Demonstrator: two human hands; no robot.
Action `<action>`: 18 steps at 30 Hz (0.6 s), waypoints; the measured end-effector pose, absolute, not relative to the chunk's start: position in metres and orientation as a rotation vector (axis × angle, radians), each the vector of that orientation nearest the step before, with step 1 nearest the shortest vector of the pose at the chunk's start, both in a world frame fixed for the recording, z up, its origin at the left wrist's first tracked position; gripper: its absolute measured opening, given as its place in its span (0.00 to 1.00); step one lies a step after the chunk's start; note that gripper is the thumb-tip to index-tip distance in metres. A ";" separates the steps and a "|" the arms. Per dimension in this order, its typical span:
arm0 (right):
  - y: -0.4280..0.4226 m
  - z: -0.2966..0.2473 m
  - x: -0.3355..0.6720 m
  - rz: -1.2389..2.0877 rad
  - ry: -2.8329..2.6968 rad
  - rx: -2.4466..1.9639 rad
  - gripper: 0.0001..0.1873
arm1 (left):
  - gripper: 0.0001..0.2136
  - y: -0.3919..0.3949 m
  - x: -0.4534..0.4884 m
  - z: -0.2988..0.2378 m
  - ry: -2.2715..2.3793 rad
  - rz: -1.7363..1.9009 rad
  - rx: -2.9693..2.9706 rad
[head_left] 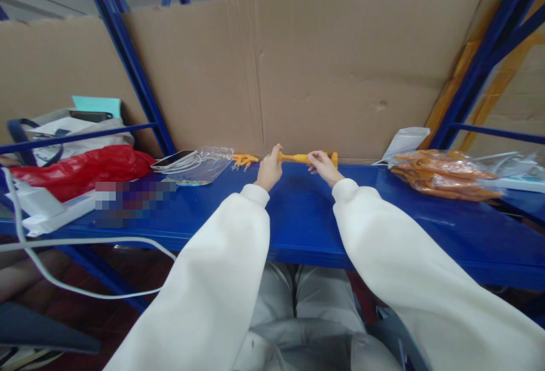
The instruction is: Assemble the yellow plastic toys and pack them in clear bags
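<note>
An orange plastic stick-shaped part [298, 158] lies along the back of the blue shelf [306, 217], against the cardboard wall. My left hand [269, 170] is closed around its left end. My right hand [324, 166] pinches it near the right end, fingers bent. Both arms in white sleeves reach forward over the shelf. A small orange piece [244, 159] lies just left of my left hand.
A clear plastic bag [200, 166] with a phone and white cable sits to the left, beside a red bag [80, 171]. A clear bag of orange parts [443, 175] lies at the right. Blue rack posts [128, 58] flank the cardboard backing [340, 70].
</note>
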State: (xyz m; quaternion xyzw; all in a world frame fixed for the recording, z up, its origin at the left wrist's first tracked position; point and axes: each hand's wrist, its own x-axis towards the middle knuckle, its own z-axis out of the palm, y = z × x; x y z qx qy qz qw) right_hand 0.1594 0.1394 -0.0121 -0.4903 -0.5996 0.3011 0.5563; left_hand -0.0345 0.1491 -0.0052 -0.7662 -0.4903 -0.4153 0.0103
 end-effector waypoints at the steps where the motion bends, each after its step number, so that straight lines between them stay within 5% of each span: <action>1: 0.141 -0.013 0.160 0.686 -1.453 -1.151 0.04 | 0.23 0.149 -0.035 -0.005 -1.548 -1.286 -2.387; 18: 0.124 -0.011 0.173 -0.540 -2.110 -1.354 0.19 | 0.22 0.149 -0.034 -0.008 -1.702 -1.242 -2.367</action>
